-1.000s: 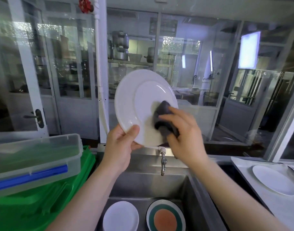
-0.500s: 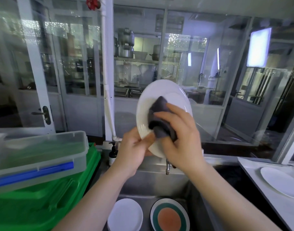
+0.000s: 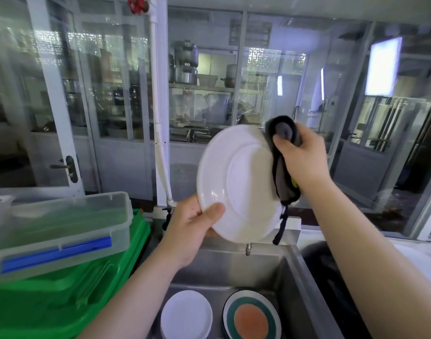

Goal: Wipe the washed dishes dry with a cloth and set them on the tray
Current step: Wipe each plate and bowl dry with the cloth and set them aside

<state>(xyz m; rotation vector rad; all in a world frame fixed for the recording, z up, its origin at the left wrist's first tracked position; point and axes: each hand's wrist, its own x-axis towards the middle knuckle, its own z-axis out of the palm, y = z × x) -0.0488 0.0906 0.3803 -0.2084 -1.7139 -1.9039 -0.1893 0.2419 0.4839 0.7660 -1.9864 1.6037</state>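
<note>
While the left hand (image 3: 190, 223) pinches the white plate (image 3: 236, 184) upright above the sink (image 3: 270, 267), the right hand (image 3: 301, 155) grips the grey cloth (image 3: 284, 162) against its rim. Drying step under way; placing on the tray, unseen, likely follows.

Dim, cool daylight through glare-streaked glass (image 3: 209, 99); wide-angle bending at edges, slight motion blur.

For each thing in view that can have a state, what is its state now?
White plate: held up over the sink, tilted.
Grey cloth: pressed on the plate's right rim.
Left hand: grips the plate's lower edge.
Right hand: grips the cloth.
Clear container: lid on, atop green bins.
Small white plate: lies in the sink.
Orange and green plate: lies in the sink.
</note>
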